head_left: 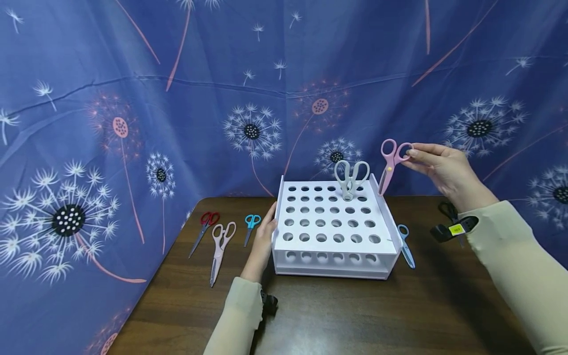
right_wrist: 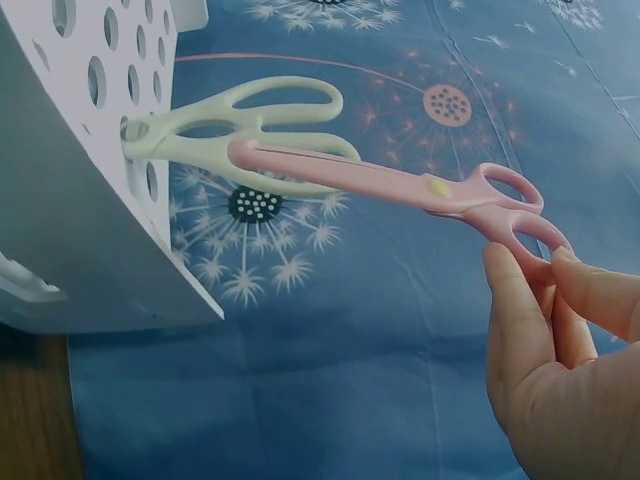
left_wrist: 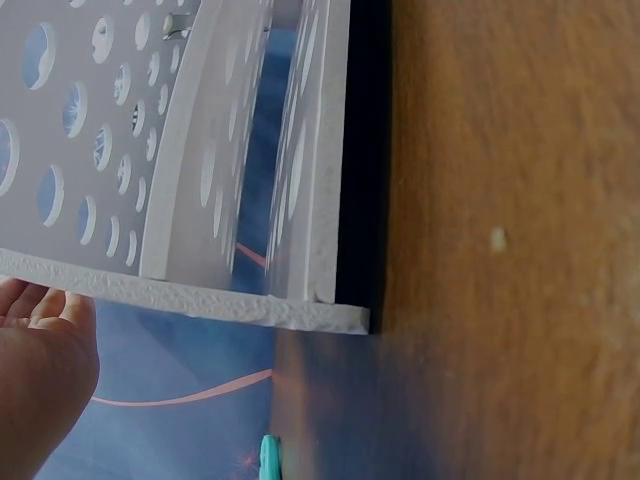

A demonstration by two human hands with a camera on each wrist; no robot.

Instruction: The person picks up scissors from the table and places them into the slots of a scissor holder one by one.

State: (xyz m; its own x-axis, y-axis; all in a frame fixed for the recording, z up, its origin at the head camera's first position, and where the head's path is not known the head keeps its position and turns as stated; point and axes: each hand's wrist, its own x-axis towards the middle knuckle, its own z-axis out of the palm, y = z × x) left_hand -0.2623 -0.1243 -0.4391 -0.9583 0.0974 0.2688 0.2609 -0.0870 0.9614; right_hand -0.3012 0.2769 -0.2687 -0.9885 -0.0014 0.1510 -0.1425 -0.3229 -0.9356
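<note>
Pink scissors (head_left: 388, 170) hang blades down above the right edge of a white rack (head_left: 310, 242) with rows of round holes. My right hand (head_left: 448, 172) pinches one of their finger loops between thumb and fingers. In the right wrist view the pink blade (right_wrist: 330, 172) points toward the rack, in front of pale green scissors (right_wrist: 290, 95). Those pale scissors stand handles up in a hole near the rack's back right. My left hand (head_left: 265, 234) rests against the rack's left side wall; the left wrist view shows its fingers (left_wrist: 45, 305) at the outer face of that panel.
Left of the rack lie red-handled scissors (head_left: 205, 229), pale pink scissors (head_left: 218, 251) and small turquoise scissors (head_left: 251, 227). Light blue scissors (head_left: 406, 249) lie close by the rack's right side. Black-handled scissors (head_left: 447, 209) are partly hidden behind the right wrist. A patterned blue cloth (head_left: 199, 123) hangs behind the table.
</note>
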